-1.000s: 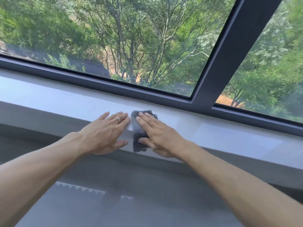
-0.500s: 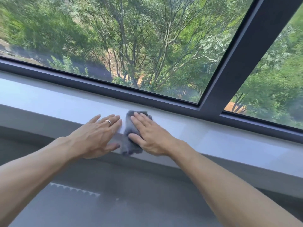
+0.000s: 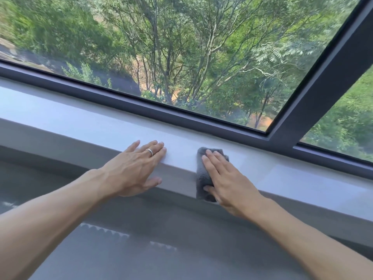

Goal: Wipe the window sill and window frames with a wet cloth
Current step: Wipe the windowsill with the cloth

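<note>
A small grey cloth (image 3: 201, 176) is draped over the front edge of the pale window sill (image 3: 80, 126). My right hand (image 3: 228, 178) presses it down with straight fingers on top, and the thumb lies against the cloth on the sill's front face. My left hand (image 3: 133, 168), wearing a ring, rests flat on the sill a short way left of the cloth and does not touch it. The dark window frame (image 3: 141, 106) runs along the back of the sill. A dark mullion (image 3: 323, 77) rises at the right.
Behind the glass (image 3: 181, 47) are trees and a slope. A grey wall (image 3: 181, 229) drops below the sill. The sill runs on to both sides of my hands.
My right hand has slid the cloth to the right along the sill, which opens a gap between it and my left hand. The left hand stays flat on the sill.
</note>
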The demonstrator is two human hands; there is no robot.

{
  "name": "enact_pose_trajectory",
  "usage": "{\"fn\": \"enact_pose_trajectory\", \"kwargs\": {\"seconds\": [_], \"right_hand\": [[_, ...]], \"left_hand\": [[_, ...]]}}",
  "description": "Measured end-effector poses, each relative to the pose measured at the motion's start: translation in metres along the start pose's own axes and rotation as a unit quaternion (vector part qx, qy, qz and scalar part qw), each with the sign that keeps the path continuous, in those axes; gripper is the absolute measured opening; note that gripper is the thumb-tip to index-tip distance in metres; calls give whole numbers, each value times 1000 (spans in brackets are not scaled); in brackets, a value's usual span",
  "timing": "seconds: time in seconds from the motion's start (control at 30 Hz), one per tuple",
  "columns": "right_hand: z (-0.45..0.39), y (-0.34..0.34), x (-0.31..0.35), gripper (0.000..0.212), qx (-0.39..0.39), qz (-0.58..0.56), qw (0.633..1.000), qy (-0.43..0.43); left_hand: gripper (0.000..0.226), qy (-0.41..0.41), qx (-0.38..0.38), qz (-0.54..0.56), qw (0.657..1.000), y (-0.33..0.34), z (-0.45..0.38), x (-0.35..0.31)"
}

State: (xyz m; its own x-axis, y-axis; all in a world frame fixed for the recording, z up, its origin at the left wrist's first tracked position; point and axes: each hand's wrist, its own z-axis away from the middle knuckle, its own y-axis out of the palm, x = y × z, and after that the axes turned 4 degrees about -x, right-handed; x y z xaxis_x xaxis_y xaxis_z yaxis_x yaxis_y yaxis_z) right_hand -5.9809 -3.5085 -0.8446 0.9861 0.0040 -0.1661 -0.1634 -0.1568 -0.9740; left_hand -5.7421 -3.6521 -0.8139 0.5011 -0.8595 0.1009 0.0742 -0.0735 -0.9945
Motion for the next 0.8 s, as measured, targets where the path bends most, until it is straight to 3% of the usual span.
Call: {"fn": "enact_pose_trajectory", "kwargs": {"seconds": [0.17,0.37,0.57,0.7,0.8], "right_hand": [[-73,-4,69,78,23,-60,998,-20],[-23,2,46,68,-14,-14,1000,1],[-101,-17,91,78,80,-68,994,-22],[-68,-30,37,64,136,-132,980,63],[-85,-32,20,60,168,-96,965,177]], "left_hand": [[82,-15,-6,-2,1000,3,8,25],[82,-4,-17,14,1000,16,15,33],[83,0,-27,23,999,16,13,44],[75,-5,-28,18,999,17,23,66],[73,-28,-23,17,999,18,26,74]]}}
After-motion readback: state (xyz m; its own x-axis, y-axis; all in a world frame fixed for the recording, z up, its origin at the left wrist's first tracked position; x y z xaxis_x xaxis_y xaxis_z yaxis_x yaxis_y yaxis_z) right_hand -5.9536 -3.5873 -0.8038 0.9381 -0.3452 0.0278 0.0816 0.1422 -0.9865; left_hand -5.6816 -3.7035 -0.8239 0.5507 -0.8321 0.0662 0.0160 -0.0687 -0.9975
